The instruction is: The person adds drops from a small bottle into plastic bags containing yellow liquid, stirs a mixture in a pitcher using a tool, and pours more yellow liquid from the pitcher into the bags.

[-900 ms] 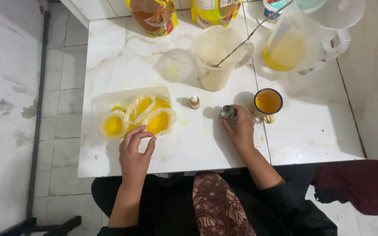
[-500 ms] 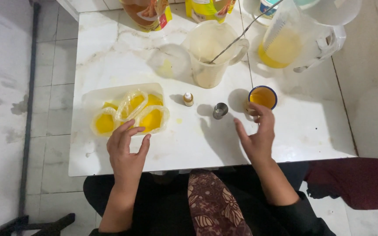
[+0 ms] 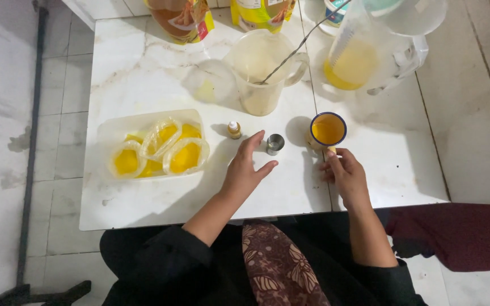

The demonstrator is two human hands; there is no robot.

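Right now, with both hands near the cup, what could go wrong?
1. The cup looks nearly full of yellow liquid and the right hand is at its handle: a quick lift could slosh it onto the table.
2. The left hand reaches toward the small metal cup, with the little bottle close beside; a careless reach might tip either.

Oil pouches cut off at top

A home kitchen: marble table on tiled floor, oil pouches, measuring jug.
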